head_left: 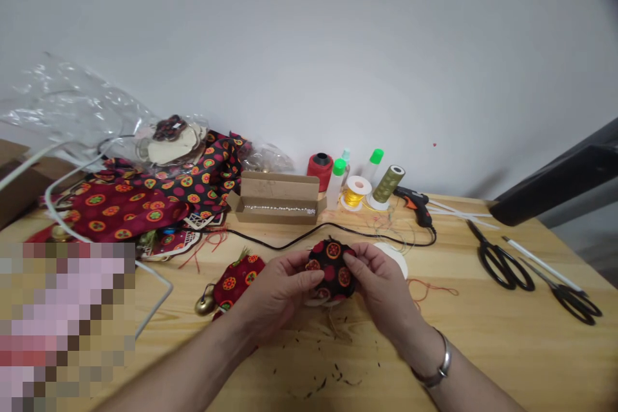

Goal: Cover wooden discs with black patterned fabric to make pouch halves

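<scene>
Pinching the patterned fabric disc (331, 268) by its edges, left hand (280, 296) and right hand (381, 286); bare table (483, 347) rightward.

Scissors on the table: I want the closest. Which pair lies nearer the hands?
The scissors lying left of the other pair, closer to the right hand on the fabric round; the other pair lies farther right, by the table edge.

Two scissors (505, 264), three thread spools (319, 170)
</scene>
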The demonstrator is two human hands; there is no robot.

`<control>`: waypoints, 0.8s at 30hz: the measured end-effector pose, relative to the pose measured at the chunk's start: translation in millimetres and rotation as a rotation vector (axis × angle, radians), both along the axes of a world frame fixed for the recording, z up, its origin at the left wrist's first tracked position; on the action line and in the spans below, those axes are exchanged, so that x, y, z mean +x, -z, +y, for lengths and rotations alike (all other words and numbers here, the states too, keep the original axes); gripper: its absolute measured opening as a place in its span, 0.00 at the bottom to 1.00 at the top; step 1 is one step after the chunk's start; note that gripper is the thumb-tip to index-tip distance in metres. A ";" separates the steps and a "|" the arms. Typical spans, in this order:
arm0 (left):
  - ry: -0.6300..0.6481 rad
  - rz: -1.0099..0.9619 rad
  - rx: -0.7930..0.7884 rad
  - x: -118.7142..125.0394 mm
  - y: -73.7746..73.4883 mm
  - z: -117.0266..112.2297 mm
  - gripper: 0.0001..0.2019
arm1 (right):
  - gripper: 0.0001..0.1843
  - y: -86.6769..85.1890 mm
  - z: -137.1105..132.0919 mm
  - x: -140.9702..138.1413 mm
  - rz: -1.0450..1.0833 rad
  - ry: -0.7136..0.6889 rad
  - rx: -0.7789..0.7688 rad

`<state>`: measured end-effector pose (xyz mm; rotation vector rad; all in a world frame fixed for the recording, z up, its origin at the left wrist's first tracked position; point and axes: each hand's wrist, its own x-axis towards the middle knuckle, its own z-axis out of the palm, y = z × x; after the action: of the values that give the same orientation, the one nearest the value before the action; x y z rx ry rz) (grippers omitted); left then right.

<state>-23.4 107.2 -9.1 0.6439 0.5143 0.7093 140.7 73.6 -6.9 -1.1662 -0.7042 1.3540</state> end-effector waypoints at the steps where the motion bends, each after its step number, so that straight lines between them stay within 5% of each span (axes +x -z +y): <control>1: -0.014 0.019 0.009 0.7 1.0 -0.4 0.14 | 0.17 0.4 -0.4 -1.4 -0.013 -0.008 0.016; 8: -0.185 0.079 0.001 -3.2 -0.4 4.0 0.09 | 0.15 0.9 -6.8 -13.3 -0.165 -0.162 0.097; 11: -0.263 0.095 -0.035 -4.9 -5.0 6.3 0.11 | 0.10 -10.0 -8.6 -2.5 -0.507 -0.240 0.166; 14: -0.315 0.107 -0.063 -5.9 -8.2 5.9 0.11 | 0.09 -29.2 -8.7 40.3 -1.223 -0.229 0.170; 17: -0.313 0.112 -0.097 -6.8 -9.7 4.1 0.11 | 0.14 -44.1 -11.9 111.5 -1.839 0.034 -0.216; 21: -0.311 0.099 -0.149 -7.0 -10.6 2.5 0.11 | 0.14 -42.7 -24.1 198.4 -1.915 0.142 -0.547; 24: -0.324 0.083 -0.163 -6.5 -11.8 2.0 0.11 | 0.17 -31.3 -33.4 229.6 -1.885 0.127 -0.615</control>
<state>-30.0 109.1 2.7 0.4419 0.7558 0.9364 370.3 40.3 24.5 -2.8569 -1.4148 -0.1055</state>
